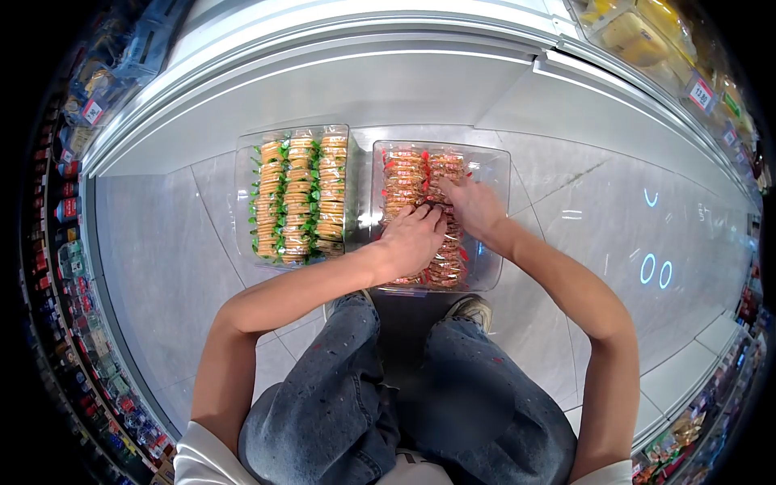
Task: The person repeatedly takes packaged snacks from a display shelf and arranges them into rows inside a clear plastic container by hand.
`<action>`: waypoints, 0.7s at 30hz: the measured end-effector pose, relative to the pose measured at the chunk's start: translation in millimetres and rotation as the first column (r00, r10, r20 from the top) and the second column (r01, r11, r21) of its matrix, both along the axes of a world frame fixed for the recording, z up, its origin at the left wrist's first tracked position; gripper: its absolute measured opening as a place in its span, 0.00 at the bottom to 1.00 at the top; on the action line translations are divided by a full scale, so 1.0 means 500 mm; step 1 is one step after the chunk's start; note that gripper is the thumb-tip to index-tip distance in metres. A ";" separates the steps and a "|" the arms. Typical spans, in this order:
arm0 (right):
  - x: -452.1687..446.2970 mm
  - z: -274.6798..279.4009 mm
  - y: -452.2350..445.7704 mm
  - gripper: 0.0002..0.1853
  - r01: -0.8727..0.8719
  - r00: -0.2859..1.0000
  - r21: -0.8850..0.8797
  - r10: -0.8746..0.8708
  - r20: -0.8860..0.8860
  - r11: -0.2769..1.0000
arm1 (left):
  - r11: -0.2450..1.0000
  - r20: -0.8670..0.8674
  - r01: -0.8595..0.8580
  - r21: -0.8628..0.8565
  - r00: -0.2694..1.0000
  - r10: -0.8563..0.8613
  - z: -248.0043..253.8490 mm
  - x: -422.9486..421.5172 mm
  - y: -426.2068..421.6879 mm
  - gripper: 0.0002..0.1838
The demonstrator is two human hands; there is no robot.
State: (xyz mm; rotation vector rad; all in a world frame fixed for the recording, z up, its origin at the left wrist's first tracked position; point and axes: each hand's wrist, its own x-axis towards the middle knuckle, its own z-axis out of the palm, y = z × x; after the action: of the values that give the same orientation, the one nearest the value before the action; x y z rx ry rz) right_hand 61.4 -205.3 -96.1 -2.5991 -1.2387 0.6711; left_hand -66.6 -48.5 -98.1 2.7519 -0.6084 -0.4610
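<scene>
Two clear plastic bins stand side by side on the floor. In the right bin (488,267) lie two rows of wrapped red-and-brown snack packs (402,174). My left hand (414,236) rests on these packs near the middle of the bin, fingers spread and pointing up and right. Just to its right, my right hand (473,206) reaches in from the right side, fingers bent against the packs of the right-hand row; its fingertips are partly hidden. The left bin (352,174) holds three rows of wrapped tan packs with green ends (300,194), which neither hand touches.
Grey tiled floor (218,202) surrounds the bins. A white cabinet base (323,77) curves along the far side. Stocked shelves (69,210) line the left edge, with more goods at the upper right (638,36) and lower right. My knees and shoes are close below the bins.
</scene>
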 end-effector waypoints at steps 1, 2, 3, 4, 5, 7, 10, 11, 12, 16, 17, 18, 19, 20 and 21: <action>-0.006 0.000 -0.002 0.19 0.026 1.000 -0.003 -0.026 -0.009 1.000 | 1.000 -0.019 0.013 0.011 1.000 -0.013 0.004 0.003 0.000 0.30; -0.012 -0.001 -0.009 0.19 0.007 1.000 0.005 -0.007 -0.007 1.000 | 0.999 -0.036 0.029 0.024 0.999 -0.028 0.007 0.007 0.000 0.30; -0.018 -0.002 -0.015 0.18 -0.014 1.000 0.014 0.014 -0.003 1.000 | 0.999 -0.038 0.037 0.040 0.999 -0.035 0.004 0.010 -0.001 0.31; -0.022 -0.005 -0.018 0.18 -0.035 0.999 0.022 0.035 -0.001 0.999 | 0.998 -0.042 0.044 0.055 0.998 -0.041 0.001 0.009 -0.005 0.31; -0.023 -0.010 -0.019 0.16 -0.043 0.999 0.009 0.043 -0.014 0.999 | 0.996 -0.049 0.050 0.070 0.998 -0.047 -0.002 0.006 -0.007 0.32; -0.024 -0.015 -0.016 0.13 -0.057 0.997 -0.016 0.057 -0.043 0.998 | 0.993 -0.010 0.058 0.106 0.998 -0.057 0.004 -0.002 -0.008 0.32; -0.014 -0.033 -0.012 0.07 -0.038 0.999 -0.036 0.039 0.027 0.999 | 0.985 0.051 0.064 0.159 0.996 -0.073 0.008 -0.013 -0.009 0.34; -0.007 -0.039 -0.014 0.07 -0.012 1.000 -0.084 0.014 0.022 0.996 | 0.982 0.074 0.065 0.176 0.994 -0.079 0.008 -0.015 -0.010 0.35; 0.001 -0.041 -0.014 0.06 0.014 1.000 -0.131 -0.011 0.018 0.991 | 0.979 0.074 0.087 0.186 0.992 -0.102 0.016 -0.012 -0.009 0.35; 0.020 -0.044 -0.027 0.05 0.092 0.994 -0.039 -0.094 -0.054 0.995 | 0.978 0.050 0.093 0.186 0.993 -0.104 0.008 -0.008 -0.008 0.36; 0.019 -0.048 -0.021 0.05 0.095 0.994 0.017 -0.094 -0.058 0.995 | 0.982 0.047 0.077 0.173 0.995 -0.087 -0.005 -0.002 -0.014 0.37; 0.012 -0.061 -0.004 0.04 0.095 0.994 0.074 -0.091 -0.061 0.993 | 0.981 0.035 0.083 0.176 0.995 -0.090 -0.006 0.007 -0.019 0.37; 0.007 -0.065 0.009 0.05 0.093 0.994 0.132 -0.085 -0.065 0.987 | 0.980 0.022 0.086 0.181 0.996 -0.092 -0.006 0.013 -0.022 0.37; 0.006 -0.066 0.014 0.05 0.098 0.994 0.114 -0.093 -0.050 0.989 | 0.978 0.006 0.090 0.190 0.996 -0.092 -0.005 0.018 -0.022 0.37; 0.002 -0.062 0.018 0.05 0.110 0.994 0.099 -0.107 -0.037 0.989 | 0.972 -0.025 0.116 0.206 0.993 -0.113 0.014 0.026 -0.021 0.36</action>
State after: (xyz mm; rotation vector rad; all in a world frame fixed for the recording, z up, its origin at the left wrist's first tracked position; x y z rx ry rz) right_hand 62.7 -196.4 -127.0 -2.5418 -1.0840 0.6097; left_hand -53.5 -59.0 -91.2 2.9171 -0.7590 -0.5995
